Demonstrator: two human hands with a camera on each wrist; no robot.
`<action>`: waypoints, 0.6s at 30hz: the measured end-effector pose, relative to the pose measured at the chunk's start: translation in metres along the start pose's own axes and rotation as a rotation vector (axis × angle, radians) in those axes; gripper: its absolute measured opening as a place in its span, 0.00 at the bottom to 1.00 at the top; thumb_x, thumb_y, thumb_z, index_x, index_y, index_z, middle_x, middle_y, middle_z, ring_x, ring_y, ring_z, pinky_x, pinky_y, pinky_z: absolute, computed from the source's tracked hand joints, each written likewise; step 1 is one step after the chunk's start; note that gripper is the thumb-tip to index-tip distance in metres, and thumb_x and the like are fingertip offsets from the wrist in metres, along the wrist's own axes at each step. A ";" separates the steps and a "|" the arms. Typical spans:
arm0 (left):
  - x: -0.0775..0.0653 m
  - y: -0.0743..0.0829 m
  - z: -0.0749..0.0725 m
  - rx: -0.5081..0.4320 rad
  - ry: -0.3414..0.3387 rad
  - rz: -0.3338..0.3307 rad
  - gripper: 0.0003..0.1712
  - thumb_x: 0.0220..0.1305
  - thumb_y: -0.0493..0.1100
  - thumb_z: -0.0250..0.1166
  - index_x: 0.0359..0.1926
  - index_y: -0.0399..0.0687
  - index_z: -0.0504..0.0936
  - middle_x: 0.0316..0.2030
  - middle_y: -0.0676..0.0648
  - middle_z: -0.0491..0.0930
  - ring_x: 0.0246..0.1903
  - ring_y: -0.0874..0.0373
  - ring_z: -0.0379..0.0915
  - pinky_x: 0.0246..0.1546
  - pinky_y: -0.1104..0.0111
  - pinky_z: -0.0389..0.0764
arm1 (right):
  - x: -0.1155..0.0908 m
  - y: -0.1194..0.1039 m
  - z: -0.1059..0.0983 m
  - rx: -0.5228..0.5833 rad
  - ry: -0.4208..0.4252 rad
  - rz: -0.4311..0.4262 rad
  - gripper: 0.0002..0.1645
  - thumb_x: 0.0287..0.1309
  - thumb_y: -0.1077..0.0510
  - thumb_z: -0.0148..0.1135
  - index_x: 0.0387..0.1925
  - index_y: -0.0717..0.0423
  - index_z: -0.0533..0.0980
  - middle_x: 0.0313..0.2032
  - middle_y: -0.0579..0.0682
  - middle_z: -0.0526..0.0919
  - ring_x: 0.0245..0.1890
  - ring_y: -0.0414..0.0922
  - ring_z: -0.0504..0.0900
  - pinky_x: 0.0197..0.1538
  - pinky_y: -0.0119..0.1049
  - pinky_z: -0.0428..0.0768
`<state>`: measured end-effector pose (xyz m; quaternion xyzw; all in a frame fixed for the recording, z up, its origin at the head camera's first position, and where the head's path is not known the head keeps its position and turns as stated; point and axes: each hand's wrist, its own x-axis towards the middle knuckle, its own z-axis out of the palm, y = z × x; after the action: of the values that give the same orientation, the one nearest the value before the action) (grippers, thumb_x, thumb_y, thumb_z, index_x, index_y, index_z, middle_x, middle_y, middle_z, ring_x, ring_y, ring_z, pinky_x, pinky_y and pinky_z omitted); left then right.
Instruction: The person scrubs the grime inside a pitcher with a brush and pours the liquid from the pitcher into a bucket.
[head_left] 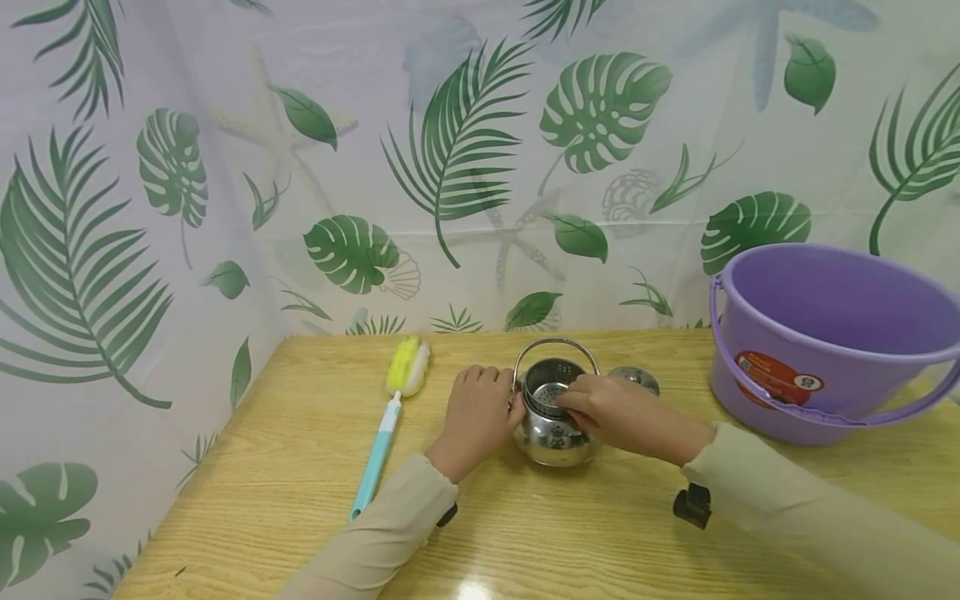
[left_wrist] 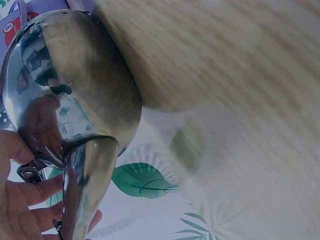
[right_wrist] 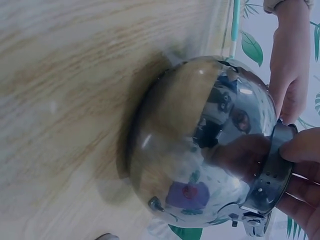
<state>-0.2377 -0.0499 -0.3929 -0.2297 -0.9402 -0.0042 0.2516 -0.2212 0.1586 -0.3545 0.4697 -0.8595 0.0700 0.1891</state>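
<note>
A shiny steel teapot (head_left: 553, 448) stands upright on the table, its hoop handle (head_left: 557, 340) raised. My left hand (head_left: 477, 412) grips it at the left side; in the left wrist view the fingers reach behind the spout (left_wrist: 87, 185) and the thumb lies by the pot's body. From the right, my right hand (head_left: 618, 410) pinches the rim of a perforated strainer (head_left: 546, 393) set in the pot's mouth. Part of the strainer's holed wall (right_wrist: 272, 175) stands above the opening in the right wrist view, with the thumb against it.
Just behind my right hand lies a metal lid (head_left: 636, 380). A purple bucket (head_left: 780, 350) with its handle lowered stands on the right. To the left lies a brush (head_left: 382, 433) with a blue handle and a yellow and white head. A leaf-patterned curtain (head_left: 480, 167) hangs behind the table.
</note>
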 end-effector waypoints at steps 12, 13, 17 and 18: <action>0.000 0.000 -0.001 -0.026 0.017 0.001 0.13 0.62 0.50 0.57 0.38 0.46 0.79 0.33 0.48 0.81 0.37 0.52 0.76 0.44 0.62 0.75 | 0.003 0.001 -0.010 -0.030 0.097 -0.060 0.12 0.41 0.69 0.70 0.32 0.57 0.81 0.27 0.47 0.80 0.26 0.38 0.78 0.30 0.29 0.78; 0.000 0.000 -0.001 -0.027 0.020 0.001 0.13 0.62 0.50 0.57 0.38 0.46 0.79 0.32 0.48 0.81 0.36 0.52 0.76 0.44 0.62 0.75 | 0.003 0.001 -0.011 -0.033 0.110 -0.067 0.13 0.40 0.70 0.70 0.32 0.57 0.81 0.27 0.47 0.80 0.26 0.38 0.78 0.29 0.29 0.78; -0.001 0.001 -0.001 -0.027 0.030 -0.001 0.12 0.62 0.50 0.58 0.37 0.46 0.79 0.31 0.48 0.81 0.36 0.52 0.76 0.43 0.62 0.75 | 0.003 0.002 -0.016 -0.037 0.162 -0.094 0.15 0.37 0.72 0.70 0.32 0.58 0.81 0.27 0.47 0.80 0.26 0.38 0.78 0.29 0.29 0.78; -0.001 0.001 -0.001 -0.029 0.034 -0.002 0.12 0.62 0.50 0.58 0.37 0.46 0.79 0.31 0.48 0.81 0.35 0.52 0.76 0.43 0.62 0.75 | 0.003 0.002 -0.017 -0.031 0.175 -0.103 0.16 0.36 0.73 0.69 0.32 0.58 0.81 0.27 0.47 0.80 0.26 0.38 0.78 0.28 0.29 0.77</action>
<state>-0.2366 -0.0497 -0.3927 -0.2324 -0.9358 -0.0217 0.2643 -0.2198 0.1621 -0.3371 0.5021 -0.8155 0.0876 0.2743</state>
